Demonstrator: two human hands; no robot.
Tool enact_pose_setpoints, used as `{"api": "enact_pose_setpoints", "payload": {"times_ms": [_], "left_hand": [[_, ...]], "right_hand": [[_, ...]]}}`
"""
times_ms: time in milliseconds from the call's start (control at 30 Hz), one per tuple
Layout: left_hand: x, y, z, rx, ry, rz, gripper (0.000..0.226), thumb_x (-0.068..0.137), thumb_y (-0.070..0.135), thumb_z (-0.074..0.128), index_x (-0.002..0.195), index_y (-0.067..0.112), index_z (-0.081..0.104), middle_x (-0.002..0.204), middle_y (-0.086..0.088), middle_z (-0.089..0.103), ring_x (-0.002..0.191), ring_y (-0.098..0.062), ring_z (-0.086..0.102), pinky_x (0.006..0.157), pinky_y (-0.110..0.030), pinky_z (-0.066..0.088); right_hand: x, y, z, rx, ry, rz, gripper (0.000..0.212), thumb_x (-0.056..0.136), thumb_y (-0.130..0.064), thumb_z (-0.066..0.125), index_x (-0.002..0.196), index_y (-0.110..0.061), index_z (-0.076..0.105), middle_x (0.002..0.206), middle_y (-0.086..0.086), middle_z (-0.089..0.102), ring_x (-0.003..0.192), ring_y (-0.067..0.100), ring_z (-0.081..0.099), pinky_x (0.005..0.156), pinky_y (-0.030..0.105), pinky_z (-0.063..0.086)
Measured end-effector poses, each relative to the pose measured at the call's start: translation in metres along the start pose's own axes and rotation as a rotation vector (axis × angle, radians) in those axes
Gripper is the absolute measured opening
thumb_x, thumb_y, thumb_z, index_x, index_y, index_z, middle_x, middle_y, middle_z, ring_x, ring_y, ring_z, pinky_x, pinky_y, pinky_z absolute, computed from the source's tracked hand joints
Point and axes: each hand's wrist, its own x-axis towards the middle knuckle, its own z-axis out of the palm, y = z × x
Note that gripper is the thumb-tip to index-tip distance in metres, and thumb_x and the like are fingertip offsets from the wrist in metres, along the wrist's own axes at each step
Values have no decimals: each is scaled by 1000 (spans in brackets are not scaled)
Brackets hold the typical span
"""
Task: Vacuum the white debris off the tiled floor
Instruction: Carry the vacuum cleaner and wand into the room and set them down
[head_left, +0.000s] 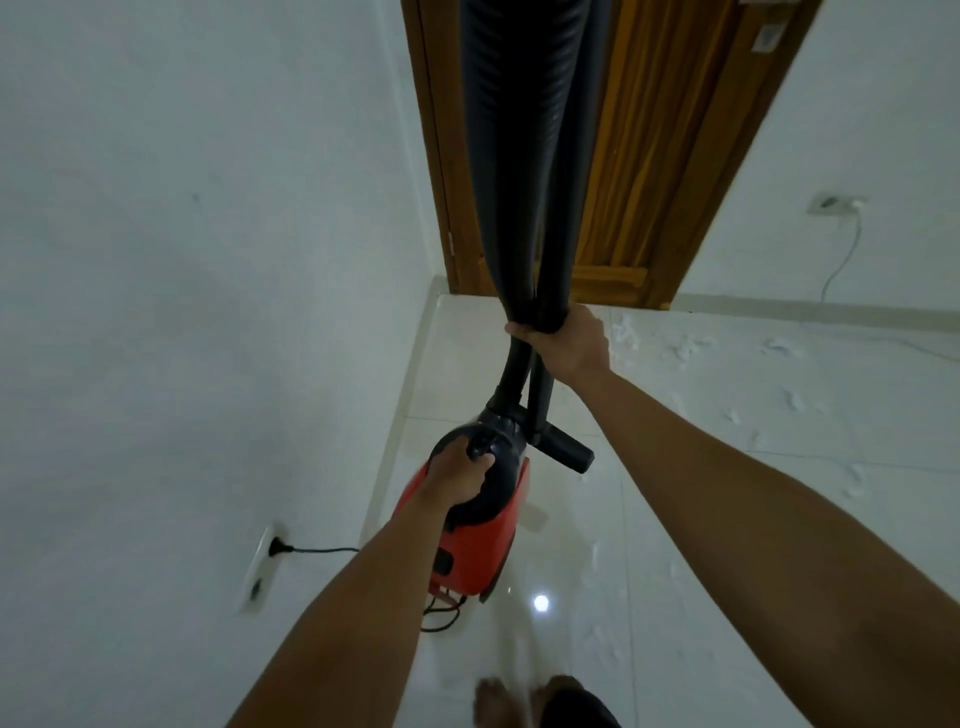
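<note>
A red and black vacuum cleaner (485, 551) hangs above the glossy tiled floor (727, 571). My left hand (457, 475) grips its black carry handle. My right hand (563, 340) grips the doubled black ribbed hose (519, 156), which loops up past the top of the view. A black T-shaped nozzle (563, 449) dangles just below that hand, beside the vacuum's top. White debris (685, 348) lies scattered over the tiles to the right and near the far wall.
A white wall stands close on the left, with a socket (262, 551) holding the vacuum's black plug and cord. A wooden door (623, 156) is straight ahead. A second wall outlet (831, 202) with a white cable is at right. My bare feet (493, 699) show at the bottom.
</note>
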Motion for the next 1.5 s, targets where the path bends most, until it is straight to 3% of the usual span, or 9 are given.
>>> {"api": "enact_pose_setpoints", "payload": {"times_ms": [167,400,633,833,967,1100,1267,1500], "left_hand": [[-67,-24,47,3,-25,-44,47,99,35,55,142,17,46,86,-4,67,80,-21,65,83,-38,57],[-154,-57,134,-6,36,-80,48,100,35,54,144,20,46,100,-13,71,95,-30,70,94,-45,54],[-239,-89,194,-17,8,-126,36,100,40,52,128,18,59,77,-4,70,68,-15,67,83,-34,55],[-294,-122,221,2,-57,-163,37,100,46,49,118,16,62,89,-9,73,82,-23,72,89,-39,54],[-330,-157,217,-5,-61,-152,46,99,48,51,132,16,55,82,-5,70,73,-20,68,85,-36,54],[-377,-204,191,24,-94,-88,36,103,35,49,126,9,59,96,-15,70,91,-32,70,90,-41,55],[-444,-280,142,-15,-61,-144,26,103,39,48,110,16,59,75,-4,61,62,-18,59,64,-29,47],[-489,-375,90,-1,-16,-219,35,102,39,49,123,13,56,81,-8,61,68,-21,61,58,-30,49]], "right_hand": [[-67,28,-21,-22,-43,8,60,79,-50,82,128,-19,65,113,5,73,101,27,69,81,36,54],[-164,77,-53,-7,-121,5,62,80,-50,82,130,-18,64,113,5,73,99,26,69,73,30,48],[-247,120,-72,-20,-181,31,59,78,-51,82,126,-19,66,106,4,74,93,27,70,74,32,53],[-315,134,-75,-69,-168,51,56,79,-50,82,124,-20,67,96,-1,69,83,20,63,74,35,54],[-369,125,-62,-89,-145,48,55,79,-50,82,121,-18,67,90,-3,66,83,22,65,70,32,49],[-434,103,-26,-101,-118,48,58,78,-53,82,122,-20,67,95,0,71,88,26,69,74,37,56],[-517,63,32,-70,-140,21,57,77,-53,82,122,-22,68,100,2,74,90,26,70,74,35,55],[-593,30,107,-38,-225,24,55,77,-54,81,121,-25,67,91,-4,69,89,24,69,74,33,53]]}}
